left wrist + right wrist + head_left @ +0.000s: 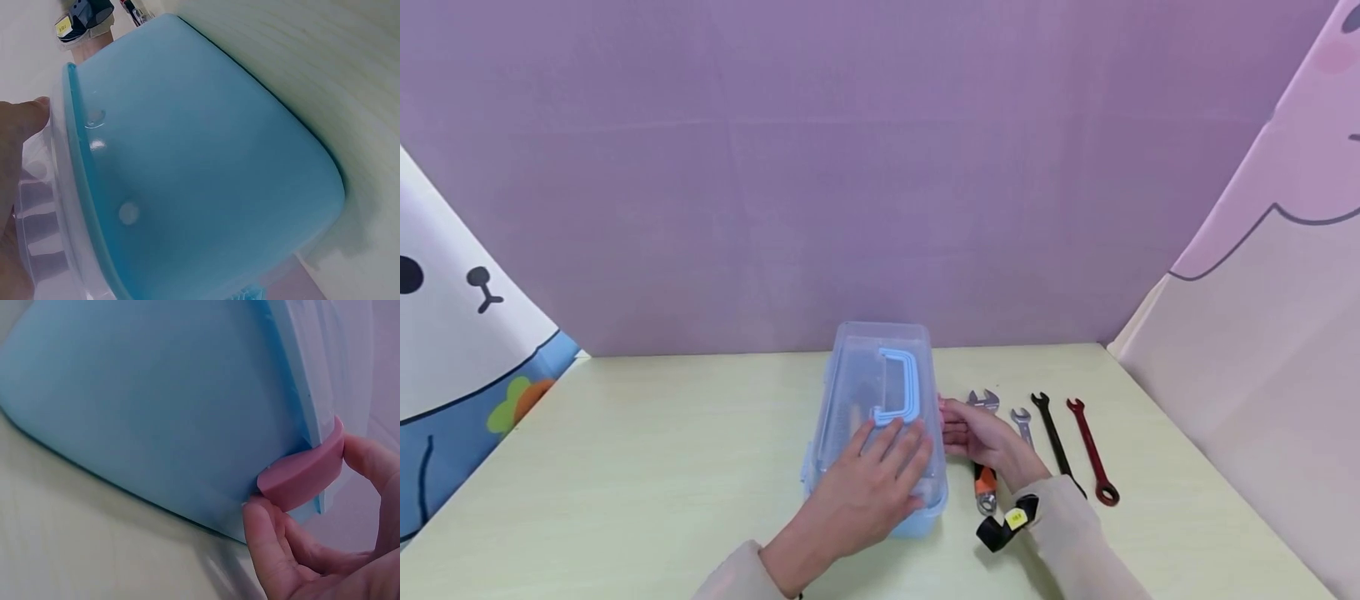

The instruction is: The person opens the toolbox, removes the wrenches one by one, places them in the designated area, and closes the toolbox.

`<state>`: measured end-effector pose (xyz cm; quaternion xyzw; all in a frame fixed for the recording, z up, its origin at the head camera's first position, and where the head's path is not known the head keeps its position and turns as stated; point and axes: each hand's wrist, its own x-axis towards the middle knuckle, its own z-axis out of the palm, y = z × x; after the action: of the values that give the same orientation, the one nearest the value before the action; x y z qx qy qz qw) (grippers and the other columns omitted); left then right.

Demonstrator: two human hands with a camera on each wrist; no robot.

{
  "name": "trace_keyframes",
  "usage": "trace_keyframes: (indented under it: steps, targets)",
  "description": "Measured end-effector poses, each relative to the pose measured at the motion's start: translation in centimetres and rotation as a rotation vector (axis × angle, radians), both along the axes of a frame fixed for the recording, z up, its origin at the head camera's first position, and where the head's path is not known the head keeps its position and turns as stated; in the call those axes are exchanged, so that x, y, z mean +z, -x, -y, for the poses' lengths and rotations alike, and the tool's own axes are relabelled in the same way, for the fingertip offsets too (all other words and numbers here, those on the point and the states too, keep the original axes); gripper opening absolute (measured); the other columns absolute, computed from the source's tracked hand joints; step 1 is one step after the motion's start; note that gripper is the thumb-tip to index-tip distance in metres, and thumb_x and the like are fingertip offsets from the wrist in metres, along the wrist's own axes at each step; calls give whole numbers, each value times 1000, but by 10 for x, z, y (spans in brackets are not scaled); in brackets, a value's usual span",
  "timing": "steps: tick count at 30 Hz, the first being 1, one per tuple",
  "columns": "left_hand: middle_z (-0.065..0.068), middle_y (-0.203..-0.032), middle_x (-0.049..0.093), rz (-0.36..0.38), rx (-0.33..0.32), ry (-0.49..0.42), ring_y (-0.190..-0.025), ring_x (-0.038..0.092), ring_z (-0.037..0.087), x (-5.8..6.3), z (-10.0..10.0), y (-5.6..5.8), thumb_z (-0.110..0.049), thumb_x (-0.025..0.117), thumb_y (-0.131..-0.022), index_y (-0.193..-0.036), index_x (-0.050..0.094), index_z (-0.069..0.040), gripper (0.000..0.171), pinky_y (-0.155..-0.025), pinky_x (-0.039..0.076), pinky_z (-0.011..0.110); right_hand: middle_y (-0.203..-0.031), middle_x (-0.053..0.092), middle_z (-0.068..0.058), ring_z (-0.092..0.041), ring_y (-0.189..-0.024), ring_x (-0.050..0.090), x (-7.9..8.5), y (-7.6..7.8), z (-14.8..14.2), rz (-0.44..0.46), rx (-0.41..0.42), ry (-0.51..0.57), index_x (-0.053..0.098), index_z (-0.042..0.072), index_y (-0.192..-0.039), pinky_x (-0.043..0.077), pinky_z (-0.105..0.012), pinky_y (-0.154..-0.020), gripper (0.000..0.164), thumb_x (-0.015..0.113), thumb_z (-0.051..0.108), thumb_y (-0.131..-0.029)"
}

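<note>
A blue toolbox [917, 523] with a translucent lid [857, 375] and a blue folding handle [912, 387] stands on the table, its lid lowered onto the base. My left hand [868, 487] rests on the near part of the lid with the fingers spread. At the box's right side, my right hand [981, 433] pinches a pink latch [306, 475], thumb at its upper end and fingers under its lower end. In the right wrist view the latch lies over the lid's rim. Something pale shows dimly through the lid.
Right of the box lie an adjustable wrench [985, 483] with an orange and black grip, a small silver wrench [1022, 421], a black wrench [1056, 437] and a red wrench [1093, 454]. A purple backdrop [760, 183] rises behind the table [647, 467].
</note>
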<state>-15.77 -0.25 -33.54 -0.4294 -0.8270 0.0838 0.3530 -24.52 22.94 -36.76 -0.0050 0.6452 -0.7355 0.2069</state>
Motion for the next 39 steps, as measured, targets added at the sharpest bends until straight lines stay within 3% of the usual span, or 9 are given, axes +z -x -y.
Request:
trace_keyframes:
  steps: [12, 33, 39]
  targets:
    - [7, -134, 55, -45, -25, -19, -119, 56, 25, -7, -1, -2, -56, 58, -86, -134, 51, -12, 65, -95, 51, 44, -82, 73, 2, -11, -79, 69, -3, -6, -4, 2, 14, -32, 68, 16, -88, 59, -27, -78, 21, 53, 29, -96]
    - [8, -135, 55, -63, -29, -56, -121, 55, 25, -3, 0, -8, -54, 62, -85, -134, 51, -11, 66, -97, 50, 45, -81, 72, -1, -13, -78, 70, 10, -10, -2, -12, -8, -60, 68, 10, -89, 59, -28, -77, 21, 56, 26, -95]
    - [5, -136, 54, 8, -15, -73, -122, 54, 23, 2, 4, -11, -53, 62, -86, -133, 53, -14, 62, -98, 48, 47, -83, 72, -3, -15, -79, 70, 14, -9, -1, -19, 14, -96, 68, 7, -92, 59, -30, -79, 23, 58, 28, -95]
